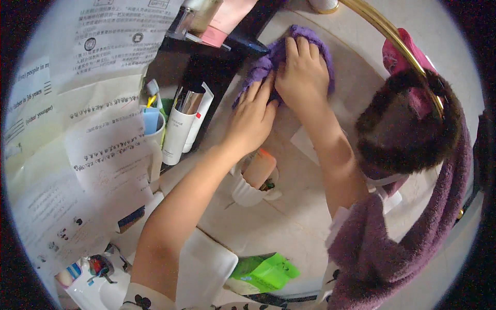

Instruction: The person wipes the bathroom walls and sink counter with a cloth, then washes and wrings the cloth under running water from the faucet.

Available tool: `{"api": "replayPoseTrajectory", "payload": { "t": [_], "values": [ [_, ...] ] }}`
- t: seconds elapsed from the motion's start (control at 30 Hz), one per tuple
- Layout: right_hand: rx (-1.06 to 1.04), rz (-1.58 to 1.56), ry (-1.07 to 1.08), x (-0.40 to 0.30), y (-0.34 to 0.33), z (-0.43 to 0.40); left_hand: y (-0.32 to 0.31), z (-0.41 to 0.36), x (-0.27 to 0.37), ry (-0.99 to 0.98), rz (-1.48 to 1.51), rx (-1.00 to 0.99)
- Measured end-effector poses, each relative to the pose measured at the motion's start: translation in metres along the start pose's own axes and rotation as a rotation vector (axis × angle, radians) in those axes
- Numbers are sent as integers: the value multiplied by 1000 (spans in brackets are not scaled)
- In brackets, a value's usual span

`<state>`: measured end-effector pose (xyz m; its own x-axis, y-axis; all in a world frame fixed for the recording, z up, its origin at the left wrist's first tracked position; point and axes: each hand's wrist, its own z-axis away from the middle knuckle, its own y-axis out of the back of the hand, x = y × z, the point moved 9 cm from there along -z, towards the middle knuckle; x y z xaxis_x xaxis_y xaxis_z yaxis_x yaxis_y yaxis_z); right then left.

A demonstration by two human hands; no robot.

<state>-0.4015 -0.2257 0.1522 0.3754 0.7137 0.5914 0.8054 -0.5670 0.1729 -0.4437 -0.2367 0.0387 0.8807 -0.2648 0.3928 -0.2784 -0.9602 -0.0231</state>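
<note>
Both of my hands press down on a bunched purple cloth (323, 46) that lies on the tiled surface beside the foot of a dark shelf, at the upper middle. My left hand (254, 118) rests on the cloth's near left part with its fingers stretched out. On the cloth's right part lies my right hand (304, 73), fingers somewhat bent over it. Parts of the cloth are hidden beneath the hands. Below my left hand stands a white mug (248, 193) holding a pinkish-orange item (259, 168).
On the dark shelf at left stand white tubes (178, 135), a toothbrush cup (157, 133) and cosmetics (223, 19). Printed papers (108, 97) hang at left. A green packet (267, 271) lies near a white basin (112, 290). A purple towel (438, 232) hangs at right, below a gold rail (387, 35).
</note>
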Motion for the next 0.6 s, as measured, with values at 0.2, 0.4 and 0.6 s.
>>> {"api": "replayPoseTrajectory", "payload": {
  "t": [0.2,0.4,0.6],
  "values": [
    [-123,-158,135,5,-5,28,-1,11,0,15,-61,-94],
    [-11,-128,81,-4,1,9,4,8,-3,51,33,-52],
    [-84,-62,87,3,2,16,0,15,-5,101,16,-188]
  ]
}}
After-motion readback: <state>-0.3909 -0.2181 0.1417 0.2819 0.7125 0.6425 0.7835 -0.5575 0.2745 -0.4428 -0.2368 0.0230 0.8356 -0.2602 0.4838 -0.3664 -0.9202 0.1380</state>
